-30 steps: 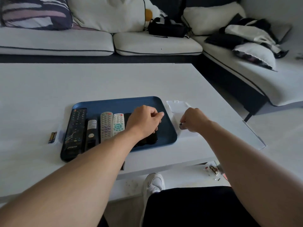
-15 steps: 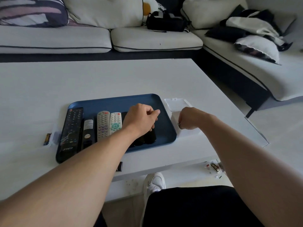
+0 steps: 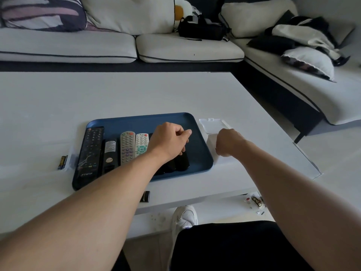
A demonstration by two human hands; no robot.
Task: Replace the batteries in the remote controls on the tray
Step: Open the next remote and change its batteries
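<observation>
A blue tray [image 3: 201,153] on the white table holds several remotes: a long black one [image 3: 89,153], a slim black one [image 3: 110,153], two grey ones [image 3: 127,147] and black ones [image 3: 181,162] at the right. My left hand [image 3: 169,141] lies over those right black remotes with its fingers curled down onto one. My right hand [image 3: 229,142] is a curled fist over a clear plastic box [image 3: 212,140] just right of the tray. What its fingers hold is hidden.
The box's open lid [image 3: 213,125] lies behind it. Loose batteries [image 3: 62,162] sit left of the tray. A small black cover [image 3: 145,196] lies near the table's front edge. Sofas border the far and right sides. My white shoe [image 3: 184,216] is under the table.
Both hands stay almost where they were. A small dark thing that showed at my right fingertips one second ago is hidden now.
</observation>
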